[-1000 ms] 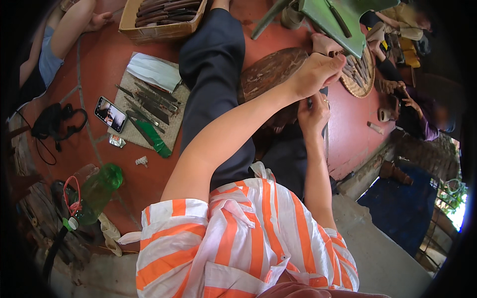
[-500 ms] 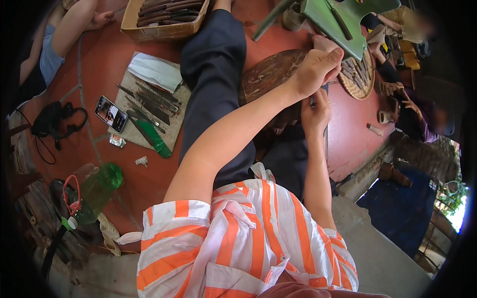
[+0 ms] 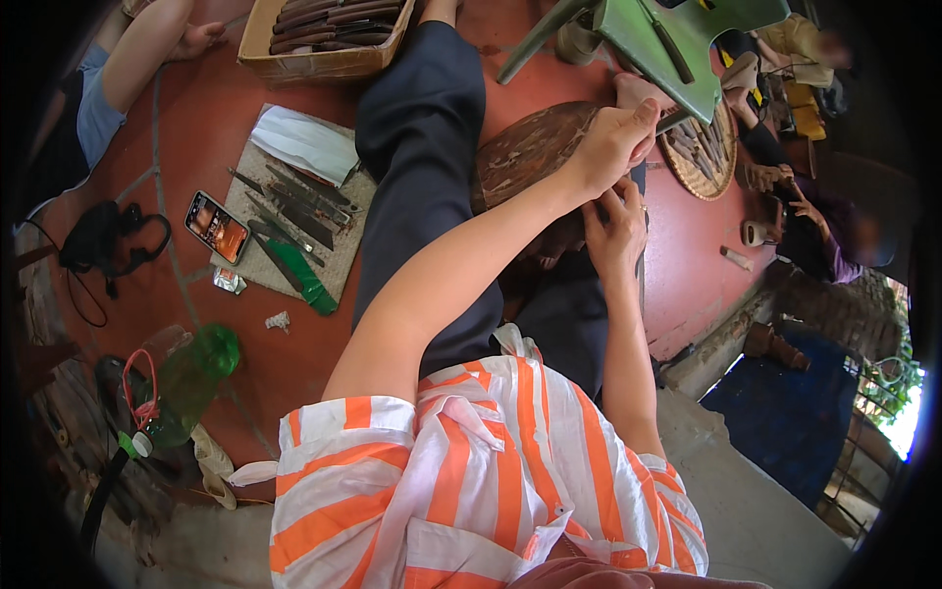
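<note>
Nearest, the person's left forearm [image 3: 451, 257] slants across from lower left, while the right forearm [image 3: 630, 344] rises more steeply; the left hand [image 3: 616, 143] is raised, its fingers curled together and thumb lying along the top; the right hand [image 3: 619, 226] sits just below, its fingers bent and drawn in toward the left wrist; whether either is clamped on anything cannot be told, as any small piece being worked would be hidden between them; close two-handed work seems to be in hand, and the next move seems to call for a steady left fist and small, careful right fingers; past the left forearm lies a brown wooden block [image 3: 530, 152]; farther off are a round basket [image 3: 727, 181] of blades and a green stool [image 3: 702, 59] with a dark knife [image 3: 668, 39] on its top.
</note>
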{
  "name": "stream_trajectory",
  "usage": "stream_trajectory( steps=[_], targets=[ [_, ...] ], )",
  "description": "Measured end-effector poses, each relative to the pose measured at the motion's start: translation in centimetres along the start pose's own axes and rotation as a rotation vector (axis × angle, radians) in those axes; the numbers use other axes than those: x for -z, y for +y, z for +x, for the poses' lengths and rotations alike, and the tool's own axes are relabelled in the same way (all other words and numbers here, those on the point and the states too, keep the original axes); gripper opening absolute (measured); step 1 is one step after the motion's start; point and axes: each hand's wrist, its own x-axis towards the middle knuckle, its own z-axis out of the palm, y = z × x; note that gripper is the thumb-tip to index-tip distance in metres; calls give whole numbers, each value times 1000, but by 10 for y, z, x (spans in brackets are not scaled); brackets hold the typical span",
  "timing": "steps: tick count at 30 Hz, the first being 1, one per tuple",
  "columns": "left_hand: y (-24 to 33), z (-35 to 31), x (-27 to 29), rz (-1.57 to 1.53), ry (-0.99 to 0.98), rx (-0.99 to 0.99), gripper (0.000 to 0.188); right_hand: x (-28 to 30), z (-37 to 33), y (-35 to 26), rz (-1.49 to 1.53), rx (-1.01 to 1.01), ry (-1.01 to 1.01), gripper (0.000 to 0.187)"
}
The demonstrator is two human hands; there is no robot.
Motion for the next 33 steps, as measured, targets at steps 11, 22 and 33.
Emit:
stream_trajectory(
  steps=[11, 22, 33],
  targets=[
    [1, 11, 3, -70, 4, 44, 61, -1, 2, 0, -6, -3, -12, 12],
    [3, 17, 8, -152, -21, 35, 62, -4, 8, 0, 46, -73, -8, 12],
    [8, 18, 5, -175, -80, -4, 62, -9, 6, 0, 57, -186, 80, 11]
  ],
)
